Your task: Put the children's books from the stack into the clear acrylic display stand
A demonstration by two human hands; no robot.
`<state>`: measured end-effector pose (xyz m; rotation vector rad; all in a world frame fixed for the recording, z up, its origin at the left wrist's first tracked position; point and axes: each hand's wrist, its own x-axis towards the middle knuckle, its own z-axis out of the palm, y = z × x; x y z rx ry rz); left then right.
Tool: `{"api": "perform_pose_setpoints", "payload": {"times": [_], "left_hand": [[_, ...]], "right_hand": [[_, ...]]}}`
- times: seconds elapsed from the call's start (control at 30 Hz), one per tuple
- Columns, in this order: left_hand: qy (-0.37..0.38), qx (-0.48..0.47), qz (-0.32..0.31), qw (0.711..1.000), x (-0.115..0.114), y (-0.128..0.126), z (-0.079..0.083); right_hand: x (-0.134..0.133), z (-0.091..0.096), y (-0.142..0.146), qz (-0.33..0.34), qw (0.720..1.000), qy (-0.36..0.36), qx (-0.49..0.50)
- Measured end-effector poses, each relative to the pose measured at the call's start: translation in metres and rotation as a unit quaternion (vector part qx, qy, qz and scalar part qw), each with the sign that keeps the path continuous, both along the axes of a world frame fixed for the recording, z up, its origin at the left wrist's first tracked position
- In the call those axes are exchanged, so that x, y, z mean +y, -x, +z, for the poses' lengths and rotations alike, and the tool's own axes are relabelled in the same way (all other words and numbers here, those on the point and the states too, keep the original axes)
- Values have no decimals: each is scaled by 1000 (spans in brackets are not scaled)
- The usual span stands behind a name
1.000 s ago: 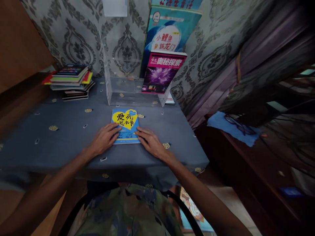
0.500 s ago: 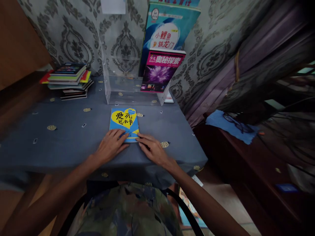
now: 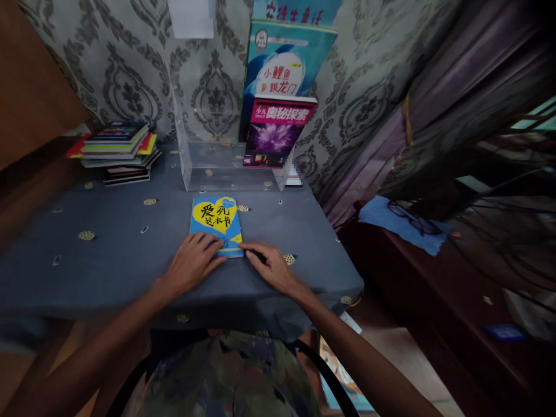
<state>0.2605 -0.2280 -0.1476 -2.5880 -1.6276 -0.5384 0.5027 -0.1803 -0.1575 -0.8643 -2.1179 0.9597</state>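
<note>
Both hands have slid back toward the near end of the blue book [image 3: 215,217]. The left hand [image 3: 191,263] is lying flat on its cover, fingers spread, gripping nothing. The right hand [image 3: 271,267] is resting open at its near right corner. The book is lying flat mid-table [image 3: 108,255], just before the clear stand [image 3: 204,168], which is holding a purple magazine [image 3: 275,130] upright. Bare cloth is lying on both sides, and a book stack [image 3: 117,150] is sitting far left.

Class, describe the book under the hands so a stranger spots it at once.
Start at the grey-blue table by the patterned wall. Before the clear stand, one book lies flat under the left hand. Only it has a blue cover with a yellow heart.
</note>
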Motion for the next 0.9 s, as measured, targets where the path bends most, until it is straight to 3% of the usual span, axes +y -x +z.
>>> {"api": "perform_pose_setpoints", "payload": {"times": [0.1,0.23,0.3,0.43,0.6,0.7,0.8,0.9], "left_hand": [[-1,-39,24,999,14,14,-1],[3,-53,168,984,40,36,-15],[24,-66,206,976,53,44,-26],[15,-129,185,974,66,51,-39],[30,-290,166,942,67,54,-35],[70,-460,155,871,67,54,-26],[107,-632,187,744,68,47,-15],[173,-733,237,614,68,33,-3]], "right_hand": [[9,1,6,11,999,-35,-20],[32,-3,24,3,994,-69,-85],[46,-6,36,-5,990,-77,-115],[67,-14,58,-38,988,-87,-125],[71,-25,68,-69,987,-98,-110],[69,-29,66,-68,988,-98,-96],[70,-31,64,-66,990,-102,-77],[72,-34,64,-71,990,-106,-59]]}}
